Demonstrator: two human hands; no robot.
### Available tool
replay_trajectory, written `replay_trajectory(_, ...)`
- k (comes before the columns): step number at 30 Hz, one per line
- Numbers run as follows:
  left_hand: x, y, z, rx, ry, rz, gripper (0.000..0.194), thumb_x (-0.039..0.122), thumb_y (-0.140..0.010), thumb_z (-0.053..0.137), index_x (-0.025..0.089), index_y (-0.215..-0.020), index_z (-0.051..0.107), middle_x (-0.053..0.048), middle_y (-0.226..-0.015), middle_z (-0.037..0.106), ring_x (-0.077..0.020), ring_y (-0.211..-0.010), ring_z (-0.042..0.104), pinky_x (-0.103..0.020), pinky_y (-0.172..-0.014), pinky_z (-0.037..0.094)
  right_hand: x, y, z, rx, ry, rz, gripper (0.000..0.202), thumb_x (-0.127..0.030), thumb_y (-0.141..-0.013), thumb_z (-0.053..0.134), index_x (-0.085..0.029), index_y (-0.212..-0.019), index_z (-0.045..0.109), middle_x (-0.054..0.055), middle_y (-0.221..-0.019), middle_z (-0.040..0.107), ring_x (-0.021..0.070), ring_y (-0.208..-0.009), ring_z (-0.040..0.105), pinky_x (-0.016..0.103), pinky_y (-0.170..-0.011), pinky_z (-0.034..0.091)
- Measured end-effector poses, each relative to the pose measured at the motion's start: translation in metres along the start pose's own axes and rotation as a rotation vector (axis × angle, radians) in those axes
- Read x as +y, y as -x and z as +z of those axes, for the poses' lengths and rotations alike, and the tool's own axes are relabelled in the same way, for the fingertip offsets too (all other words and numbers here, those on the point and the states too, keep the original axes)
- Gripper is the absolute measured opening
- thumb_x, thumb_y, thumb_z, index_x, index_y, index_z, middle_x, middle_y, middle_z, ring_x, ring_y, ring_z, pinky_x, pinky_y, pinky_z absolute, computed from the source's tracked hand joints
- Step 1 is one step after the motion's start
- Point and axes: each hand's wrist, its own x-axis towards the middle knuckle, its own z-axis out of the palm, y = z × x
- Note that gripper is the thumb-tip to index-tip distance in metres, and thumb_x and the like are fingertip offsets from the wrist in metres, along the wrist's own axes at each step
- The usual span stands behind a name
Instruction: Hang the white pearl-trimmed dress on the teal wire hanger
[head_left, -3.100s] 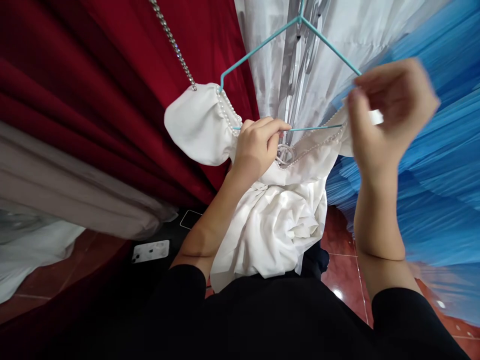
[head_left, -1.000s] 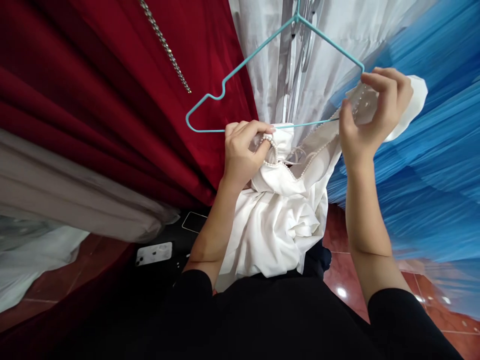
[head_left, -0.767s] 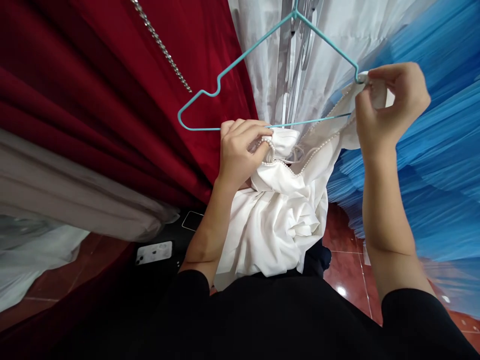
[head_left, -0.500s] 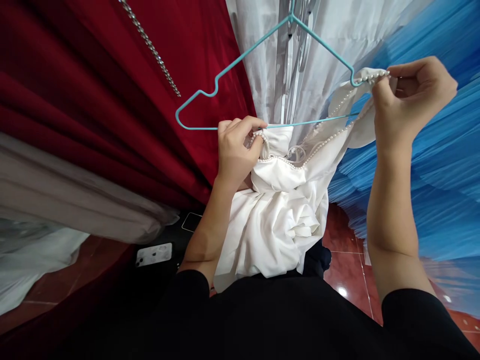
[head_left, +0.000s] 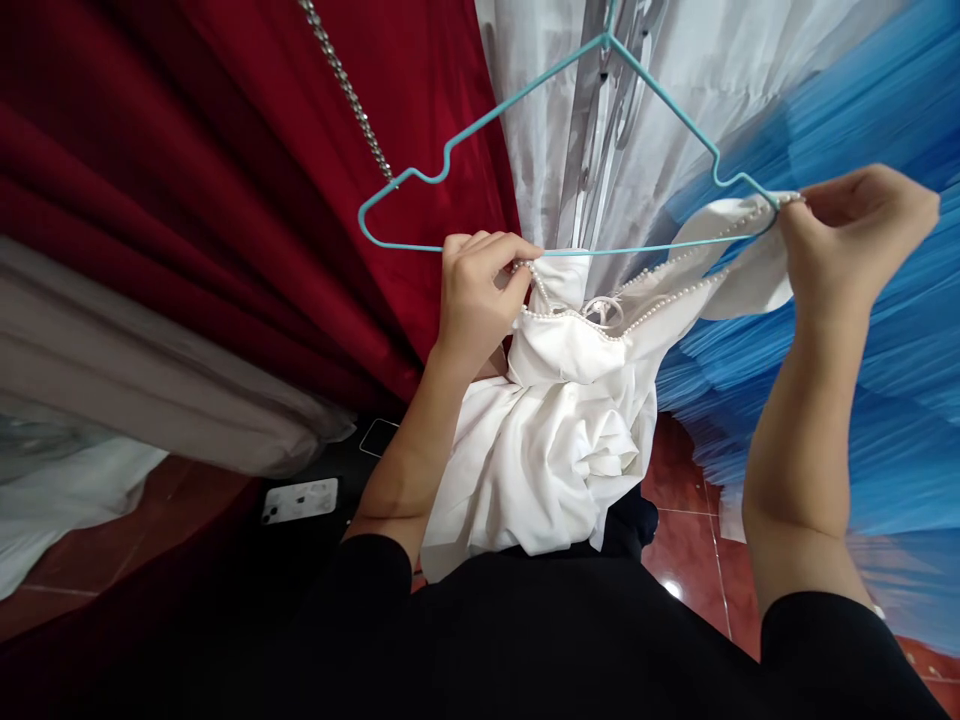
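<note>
A light-blue hanger (head_left: pixel 525 92) hangs at the top middle, its bottom bar above a white dress (head_left: pixel 555 450) with pearl trim. My left hand (head_left: pixel 484 285) pinches the pearl-edged bodice just under the bar, left of centre. At the right, my right hand (head_left: pixel 855 235) is closed on the end of the pearl-trimmed strap, beside the hanger's right tip. The strap stretches from the bodice up to that tip, and the hanger's left end carries no fabric. The dress skirt lies bunched over my lap.
Red fabric (head_left: pixel 300 200) and a bead chain (head_left: pixel 349 90) fill the left. White fabric (head_left: pixel 532 120) hangs behind the hanger, blue tulle (head_left: pixel 892 400) at right. A phone (head_left: pixel 300 500) rests on a black surface at lower left. Red floor tiles (head_left: pixel 690 550) show below.
My right hand has moved right and down, and the strap now reaches over the hanger's right tip. The hanger has tilted slightly. My left hand keeps its hold on the bodice.
</note>
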Motion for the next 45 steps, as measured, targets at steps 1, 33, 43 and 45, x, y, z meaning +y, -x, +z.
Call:
replay_trajectory(1,-0.001,0.000,0.001,0.003,0.013,0.001,0.020,0.007,-0.091,0.061,0.024,-0.094,0.072,0.002,-0.094,0.078,-0.0229,-0.090,0.069,-0.046,-0.101,0.046,0.008,0.005,-0.002,-0.008,0.015,0.004,0.023,-0.005,-0.070,0.074,-0.017,-0.087,0.083,0.005,-0.082,0.082,0.0215,-0.076,0.076,0.032,-0.066,0.049)
replay_trajectory(33,-0.034,0.071,-0.009,0.308,0.261,-0.264,0.016,0.035,-0.093,0.066,0.024,-0.104,0.064,0.000,-0.082,0.061,-0.0139,-0.070,0.060,-0.030,-0.062,0.049,-0.066,0.095,0.040,-0.294,-0.520,-0.538,0.018,-0.029,-0.101,0.059,-0.031,-0.111,0.073,0.002,-0.110,0.081,0.0264,-0.108,0.078,0.053,-0.105,0.057)
replay_trajectory(43,-0.108,-0.023,-0.077,0.487,0.095,-0.091,0.033,0.053,-0.101,0.070,0.025,-0.094,0.053,0.002,-0.085,0.058,-0.0114,-0.073,0.062,-0.039,-0.064,0.048,-0.065,0.093,0.038,-0.161,-0.589,-0.580,0.016,-0.026,-0.100,0.063,-0.032,-0.110,0.073,0.001,-0.103,0.081,0.0241,-0.091,0.077,0.047,-0.094,0.058)
replay_trajectory(45,-0.080,-0.044,-0.075,0.398,0.082,-0.122,0.030,0.046,-0.099,0.076,0.025,-0.094,0.055,0.002,-0.092,0.062,-0.0070,-0.067,0.057,-0.035,-0.061,0.049,-0.065,0.095,0.039,-0.169,-0.592,-0.574,0.016,-0.026,-0.100,0.063,-0.032,-0.111,0.073,0.001,-0.103,0.080,0.0238,-0.091,0.077,0.048,-0.095,0.057)
